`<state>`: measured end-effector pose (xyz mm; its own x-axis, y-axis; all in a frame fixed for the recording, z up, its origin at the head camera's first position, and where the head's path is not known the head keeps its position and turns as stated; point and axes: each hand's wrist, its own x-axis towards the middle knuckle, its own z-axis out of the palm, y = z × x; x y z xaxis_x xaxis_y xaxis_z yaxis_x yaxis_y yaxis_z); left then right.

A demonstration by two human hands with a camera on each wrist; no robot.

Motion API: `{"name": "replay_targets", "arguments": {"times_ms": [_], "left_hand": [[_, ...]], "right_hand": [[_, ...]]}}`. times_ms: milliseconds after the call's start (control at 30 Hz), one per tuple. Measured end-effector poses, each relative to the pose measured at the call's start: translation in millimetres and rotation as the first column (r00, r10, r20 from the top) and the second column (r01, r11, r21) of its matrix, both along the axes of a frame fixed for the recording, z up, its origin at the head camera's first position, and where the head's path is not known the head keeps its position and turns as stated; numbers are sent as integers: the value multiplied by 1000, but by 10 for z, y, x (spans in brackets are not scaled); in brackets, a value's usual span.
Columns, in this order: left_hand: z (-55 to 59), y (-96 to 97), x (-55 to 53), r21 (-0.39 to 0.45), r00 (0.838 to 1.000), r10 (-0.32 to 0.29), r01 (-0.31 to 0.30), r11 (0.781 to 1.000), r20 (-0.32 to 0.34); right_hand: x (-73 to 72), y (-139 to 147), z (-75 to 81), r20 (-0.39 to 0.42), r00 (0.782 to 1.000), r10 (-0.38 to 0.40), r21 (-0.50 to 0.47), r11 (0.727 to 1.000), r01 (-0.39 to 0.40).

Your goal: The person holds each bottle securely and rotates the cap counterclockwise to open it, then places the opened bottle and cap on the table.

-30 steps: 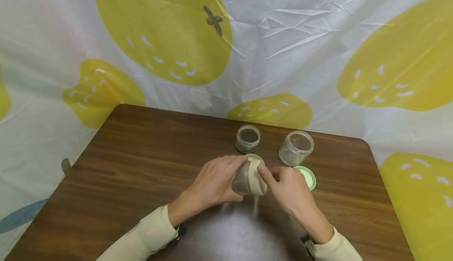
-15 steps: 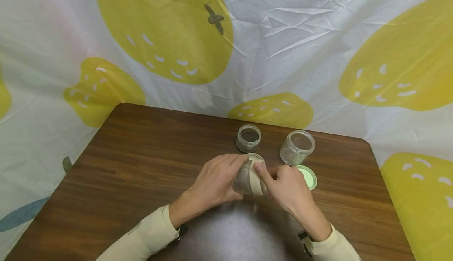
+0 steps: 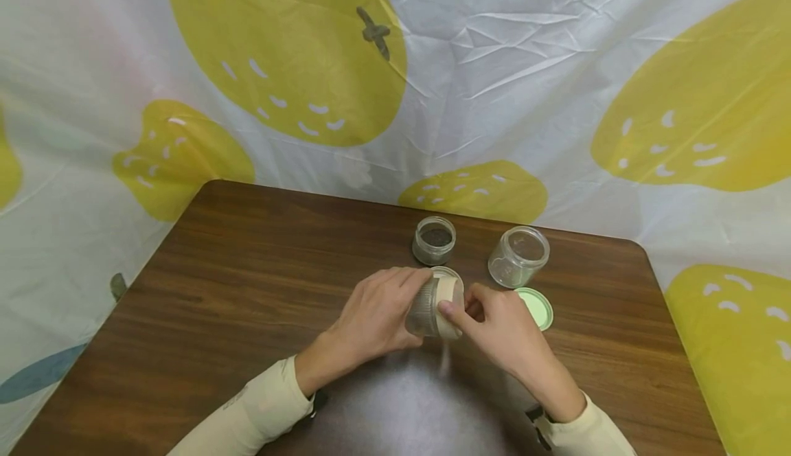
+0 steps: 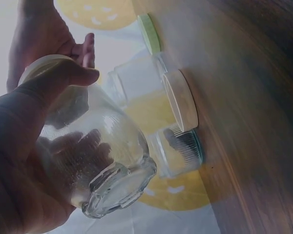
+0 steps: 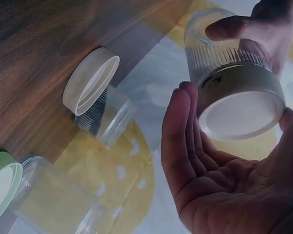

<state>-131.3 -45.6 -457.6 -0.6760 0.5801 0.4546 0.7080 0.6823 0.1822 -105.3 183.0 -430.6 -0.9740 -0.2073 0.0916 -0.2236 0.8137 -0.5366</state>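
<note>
My left hand grips a clear ribbed glass jar, tilted on its side above the table, its lidded end toward my right hand. The jar carries a beige screw lid. My right thumb and fingers lie on opposite sides of that lid, pinching its edge. In the left wrist view the jar's thick glass base points toward the camera. A second beige lid rests on the table just behind the hands, mostly hidden by them in the head view.
A small open jar with dark contents stands behind the hands. Right of it is a larger open clear jar, with a light green lid in front. A fruit-print curtain hangs along the back of the brown table.
My right thumb has moved down across the lid's edge, and the right hand has turned slightly around it. My left hand keeps its grip on the jar in nearly the same place.
</note>
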Motion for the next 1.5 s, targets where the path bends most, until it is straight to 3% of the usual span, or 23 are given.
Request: {"name": "replay_targets", "arguments": {"times_ms": [267, 400, 633, 833, 1000, 1300, 1400, 1500], "left_hand": [[-4, -18, -9, -2, 1000, 10, -10, 1000, 9], [-1, -24, -12, 0, 1000, 9, -9, 1000, 17], [-4, -37, -17, -8, 998, 14, -14, 1000, 56], [-15, -55, -24, -2, 997, 15, -15, 1000, 79], [-9, -70, -28, 5, 995, 19, -19, 1000, 97], [-4, -77, -29, 1, 992, 38, -38, 999, 119], [-8, -69, -27, 4, 992, 34, -34, 999, 123], [-11, -60, -26, 5, 992, 31, -32, 999, 121]], "right_hand": [[2, 50, -29, 13, 998, 68, -131, 989, -65], [-8, 88, -62, -48, 990, 130, -165, 977, -136], [-13, 140, -98, -191, 954, 232, -130, 957, -259], [-44, 171, -121, -252, 915, 316, -132, 925, -356], [-50, 179, -108, -273, 899, 343, -82, 923, -377], [-31, 179, -118, -236, 907, 349, -112, 917, -382], [-11, 153, -128, -204, 923, 325, -145, 923, -357], [3, 110, -115, -157, 954, 256, -188, 941, -283]]}}
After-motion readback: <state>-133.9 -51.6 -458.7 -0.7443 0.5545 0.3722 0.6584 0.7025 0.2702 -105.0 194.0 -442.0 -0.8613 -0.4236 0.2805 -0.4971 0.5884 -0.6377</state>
